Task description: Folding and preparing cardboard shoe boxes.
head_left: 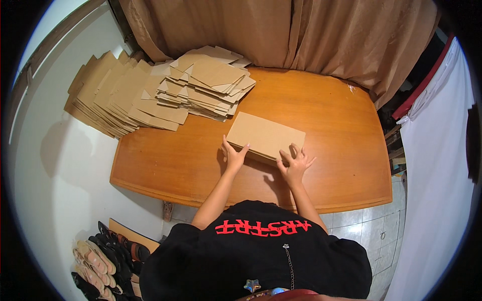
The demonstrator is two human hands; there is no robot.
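A closed, flat brown cardboard box point(268, 134) lies at a slant on the wooden table in front of me. At its near left corner my left hand point(234, 154) grips it, the thumb at the near edge and the fingers round the left end. My right hand point(295, 164) holds the near right corner, with bent, parted fingers on the lid and the thumb low at the near side. The box's far side and underside are hidden.
A tall heap of flattened cardboard boxes point(208, 83) rests at the table's back left, beside a leaning row of folded cardboard point(113, 95). The wooden table point(331, 165) reaches a brown curtain point(241, 32) behind. Sandals point(100, 263) hang or stand at lower left; a white cloth point(437, 165) hangs right.
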